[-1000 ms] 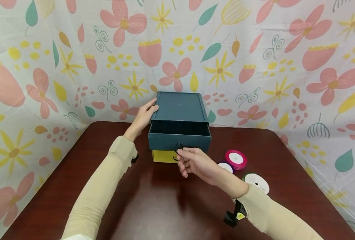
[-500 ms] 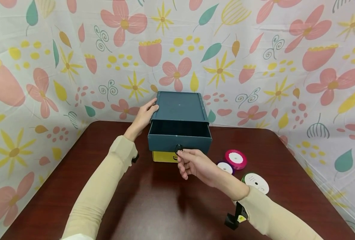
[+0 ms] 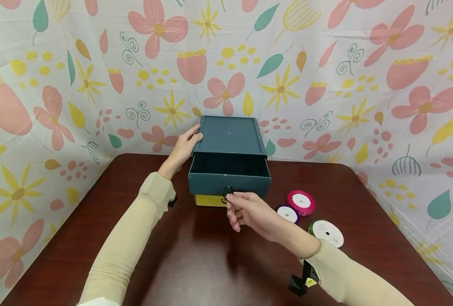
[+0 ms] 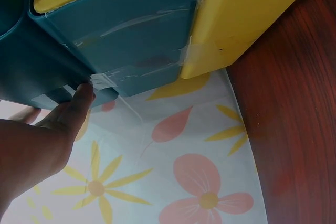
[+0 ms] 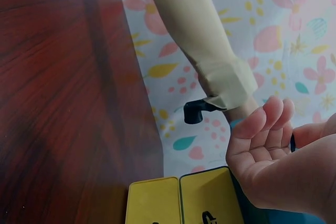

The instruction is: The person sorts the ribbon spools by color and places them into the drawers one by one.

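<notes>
A dark blue drawer unit (image 3: pixel 228 134) stands at the back of the table. Its top blue drawer (image 3: pixel 207 183) is pulled partway out, and the visible inside is dark. My right hand (image 3: pixel 251 210) pinches the black loop handle (image 3: pixel 227 191) on that drawer's front between thumb and index finger; its other fingers curl loosely. Against the unit's upper left edge rests my left hand (image 3: pixel 184 146), its fingers (image 4: pixel 79 106) lying on the blue wall in the left wrist view. Below the blue drawer, a yellow drawer front (image 3: pixel 208 200) shows; the right wrist view shows two yellow fronts (image 5: pixel 152 198).
Right of the unit lie a pink ribbon spool (image 3: pixel 301 202), a spool with a dark purple edge (image 3: pixel 287 213) and a green-edged spool (image 3: pixel 327 233). A floral curtain (image 3: pixel 226 55) hangs behind the dark red wooden table (image 3: pixel 196 263).
The blue drawer has slid slightly farther out toward me, with my right hand moving along on its handle. My left hand stays in place on the unit.
</notes>
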Motion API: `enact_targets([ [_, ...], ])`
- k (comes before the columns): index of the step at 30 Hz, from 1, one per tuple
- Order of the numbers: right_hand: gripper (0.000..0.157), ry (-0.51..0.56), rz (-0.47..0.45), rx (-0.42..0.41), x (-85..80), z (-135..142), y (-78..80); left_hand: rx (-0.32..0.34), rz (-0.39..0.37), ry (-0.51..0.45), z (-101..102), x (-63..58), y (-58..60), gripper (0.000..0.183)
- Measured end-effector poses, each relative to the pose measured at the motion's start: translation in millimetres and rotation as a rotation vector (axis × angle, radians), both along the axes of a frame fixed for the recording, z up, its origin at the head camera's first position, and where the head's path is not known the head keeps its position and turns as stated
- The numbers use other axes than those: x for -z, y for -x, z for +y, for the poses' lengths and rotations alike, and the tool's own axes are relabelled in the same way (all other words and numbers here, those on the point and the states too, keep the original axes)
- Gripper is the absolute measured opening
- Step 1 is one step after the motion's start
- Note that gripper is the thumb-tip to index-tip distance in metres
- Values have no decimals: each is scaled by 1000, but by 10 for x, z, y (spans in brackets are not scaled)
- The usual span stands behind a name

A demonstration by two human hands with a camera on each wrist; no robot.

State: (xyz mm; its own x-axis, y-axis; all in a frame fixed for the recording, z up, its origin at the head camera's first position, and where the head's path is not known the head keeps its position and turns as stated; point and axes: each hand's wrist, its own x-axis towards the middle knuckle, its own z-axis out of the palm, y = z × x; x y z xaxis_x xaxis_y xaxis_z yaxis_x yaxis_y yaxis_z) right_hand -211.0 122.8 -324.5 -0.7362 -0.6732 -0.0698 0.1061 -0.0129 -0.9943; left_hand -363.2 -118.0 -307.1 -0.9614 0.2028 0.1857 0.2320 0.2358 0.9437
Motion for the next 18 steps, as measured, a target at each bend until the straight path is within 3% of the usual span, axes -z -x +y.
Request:
enact_targets([
  [11, 29, -8, 0, 4, -12, 2, -41, -7, 20, 6, -9, -9, 21, 55],
  [18, 28, 19, 5, -14, 9, -3, -91, 14, -5, -4, 2, -55, -57, 55],
])
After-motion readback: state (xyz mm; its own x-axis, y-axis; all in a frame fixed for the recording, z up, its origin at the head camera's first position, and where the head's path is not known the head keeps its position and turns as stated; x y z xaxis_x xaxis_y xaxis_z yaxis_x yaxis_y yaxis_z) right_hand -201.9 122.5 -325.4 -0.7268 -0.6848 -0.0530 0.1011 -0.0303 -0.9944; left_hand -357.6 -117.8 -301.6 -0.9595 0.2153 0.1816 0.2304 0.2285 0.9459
